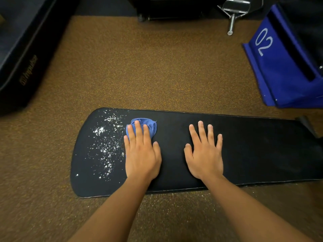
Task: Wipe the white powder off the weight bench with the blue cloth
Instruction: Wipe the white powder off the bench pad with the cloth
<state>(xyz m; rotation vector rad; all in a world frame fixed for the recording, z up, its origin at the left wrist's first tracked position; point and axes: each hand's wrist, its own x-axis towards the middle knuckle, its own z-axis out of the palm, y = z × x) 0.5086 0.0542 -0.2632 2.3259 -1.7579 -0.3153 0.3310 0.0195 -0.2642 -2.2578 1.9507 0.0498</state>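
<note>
Two bare forearms reach in over the speckled brown floor (pixel 139 70) to the black padded weight bench (pixel 262 151). White powder (pixel 104 147) lies scattered on its rounded left end. Just beside it the left hand (pixel 142 154) presses flat, fingers straight, on the bunched blue cloth (pixel 148 124). The right hand (pixel 204 154) rests spread on bare padding. A blue "02" box (pixel 283 70) stands far right.
</note>
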